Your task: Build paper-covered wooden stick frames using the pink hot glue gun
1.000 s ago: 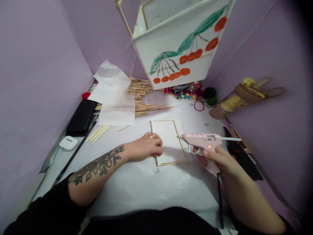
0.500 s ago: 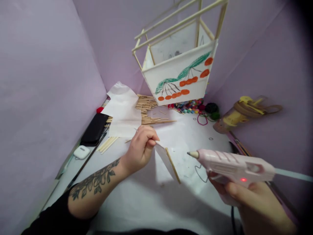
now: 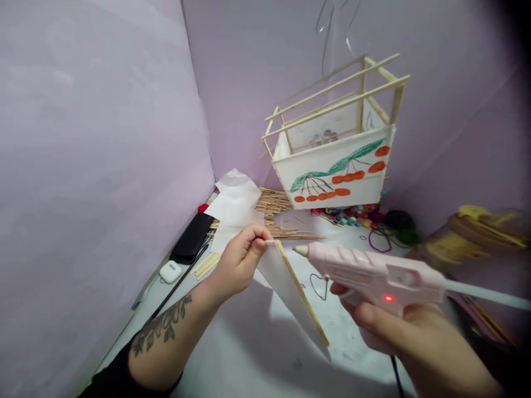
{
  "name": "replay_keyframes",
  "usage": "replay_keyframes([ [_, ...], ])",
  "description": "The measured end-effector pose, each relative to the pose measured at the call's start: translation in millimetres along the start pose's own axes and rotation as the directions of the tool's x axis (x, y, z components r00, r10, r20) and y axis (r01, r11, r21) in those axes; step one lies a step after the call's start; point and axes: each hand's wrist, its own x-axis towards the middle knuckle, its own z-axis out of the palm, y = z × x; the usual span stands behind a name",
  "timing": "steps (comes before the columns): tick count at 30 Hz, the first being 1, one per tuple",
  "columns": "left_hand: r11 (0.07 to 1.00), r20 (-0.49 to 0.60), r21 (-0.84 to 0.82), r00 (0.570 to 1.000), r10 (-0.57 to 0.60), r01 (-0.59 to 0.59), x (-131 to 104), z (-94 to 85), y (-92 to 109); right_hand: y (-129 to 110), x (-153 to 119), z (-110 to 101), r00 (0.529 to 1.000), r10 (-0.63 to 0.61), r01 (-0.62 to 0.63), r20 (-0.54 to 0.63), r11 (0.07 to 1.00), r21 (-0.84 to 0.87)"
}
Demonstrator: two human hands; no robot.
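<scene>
Between its thumb and fingers my left hand [image 3: 240, 260] pinches the upper corner of a white paper panel [image 3: 286, 287]. A thin wooden stick [image 3: 302, 290] runs along the panel's right edge, and the panel hangs tilted above the table. My right hand [image 3: 415, 337] is wrapped round the handle of a pink glue gun [image 3: 373, 271] with a lit red light. Its nozzle points left, close to the stick's upper end; whether they touch I cannot tell. A white glue stick [image 3: 485, 293] sticks out of the gun's back.
Behind hangs a stick-framed box [image 3: 340, 171] painted with orange fruit and green leaves. Wooden sticks [image 3: 276, 202], white paper [image 3: 236, 199], a black case [image 3: 193, 237] and a white earbud case [image 3: 170, 272] lie on the left. A lidded cup [image 3: 460, 237] stands at the right.
The glue gun has moved left, bringing its nozzle near the stick on the panel. The panel is turned and appears larger. The camera view has shifted, so the background sits lower and further right.
</scene>
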Motion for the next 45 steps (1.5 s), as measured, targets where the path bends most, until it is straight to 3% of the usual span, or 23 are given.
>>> replay_keyframes([
  [3, 1.000, 0.036, 0.019, 0.999, 0.012, -0.012, 2.1, 4.5, -1.2, -11.3, 0.3, 5.3, 0.994, 0.068, -0.066, -0.089, 0.998, 0.023],
  [7, 0.998, 0.046, 0.050, 0.998, 0.031, -0.034, 4.0, 7.6, -3.8, -9.5, -0.7, 3.4, 0.983, 0.032, -0.039, -0.180, 0.999, -0.036],
  [13, 0.997, 0.053, 0.062, 0.998, 0.038, -0.042, 2.1, 8.5, -7.7, 1.0, -3.0, 2.4, 0.984, 0.059, -0.077, -0.169, 0.992, -0.104],
  [21, 0.997, 0.055, 0.062, 0.998, 0.040, -0.043, 2.0, 10.1, -6.8, -11.3, -2.2, 6.7, 0.980, 0.090, -0.109, -0.180, 0.989, -0.098],
  [27, 0.997, 0.060, 0.054, 0.997, 0.047, -0.050, 0.6, 10.0, -7.7, -17.6, 3.6, 3.2, 0.997, 0.022, -0.031, -0.079, 0.993, -0.113],
  [37, 0.998, 0.072, 0.042, 0.996, 0.050, -0.053, 0.9, 10.4, -5.6, -29.9, 3.6, 7.5, 0.985, 0.137, -0.144, -0.104, 0.987, -0.066],
  [45, 0.998, 0.069, 0.034, 0.996, 0.058, -0.061, 2.0, 10.8, -5.2, -30.7, 4.6, 6.5, 0.986, 0.138, -0.144, -0.089, 0.988, -0.064],
])
